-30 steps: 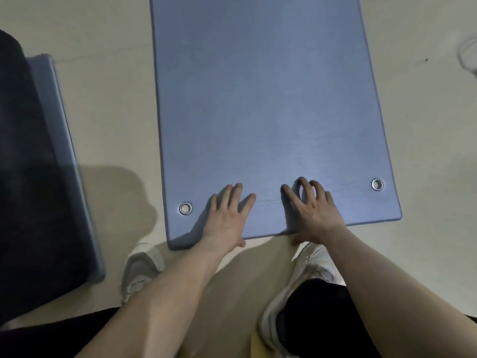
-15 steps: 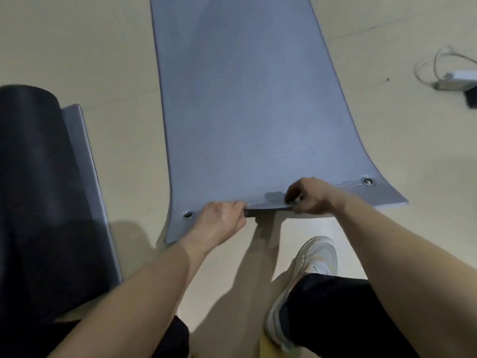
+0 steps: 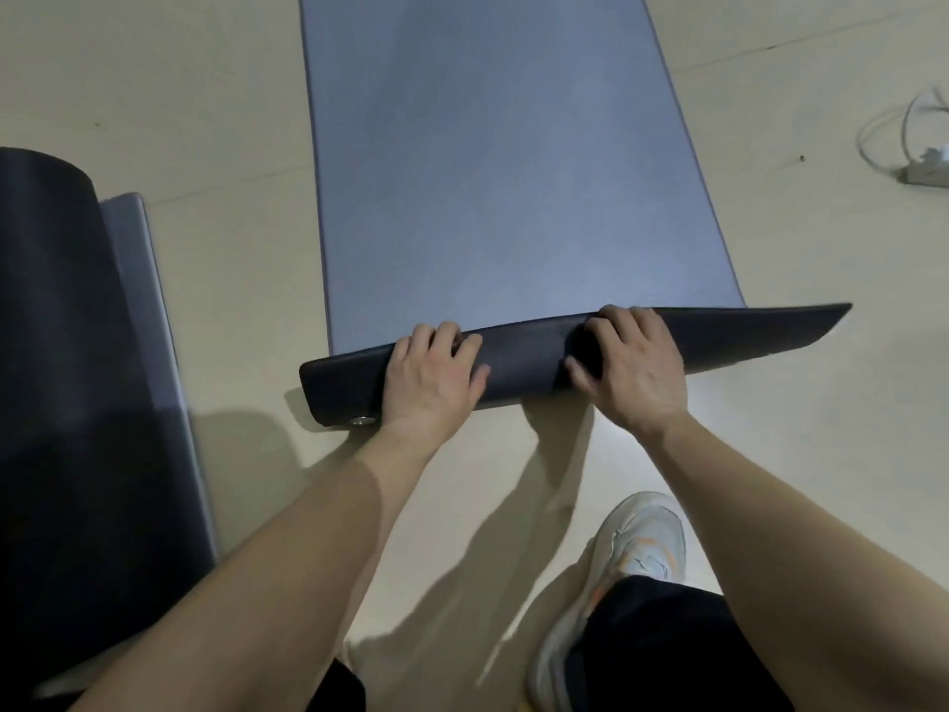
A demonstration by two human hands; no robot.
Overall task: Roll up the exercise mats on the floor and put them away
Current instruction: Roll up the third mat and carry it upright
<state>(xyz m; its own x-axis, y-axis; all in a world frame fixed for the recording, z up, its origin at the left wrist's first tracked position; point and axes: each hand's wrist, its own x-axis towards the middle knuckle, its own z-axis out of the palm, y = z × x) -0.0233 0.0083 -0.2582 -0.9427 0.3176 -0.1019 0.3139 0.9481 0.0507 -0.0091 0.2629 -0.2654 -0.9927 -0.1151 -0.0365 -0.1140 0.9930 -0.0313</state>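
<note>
Mat near edge now flipped over: dark underside faces up as a short flap across the blue top. A second ago the edge lay flat under spread palms, half a second ago it was pinched and just lifting. So the first fold of the roll is started, not yet a full turn.

Left hand grips the flap left of centre, fingers curled over its far edge. Right hand does the same right of centre, thumb tucked under. Both clenched on the flap.

Flap ends stick out loose past both hands; right end lifts off the floor. Grommet shows at the left corner. Rest of mat lies flat on the floor, stretching away.

Second mat sits at left, already partly rolled. Cable lies far right, well apart.

Next, probably: tuck tight and push forward, keeping ends even or the roll cones.
</note>
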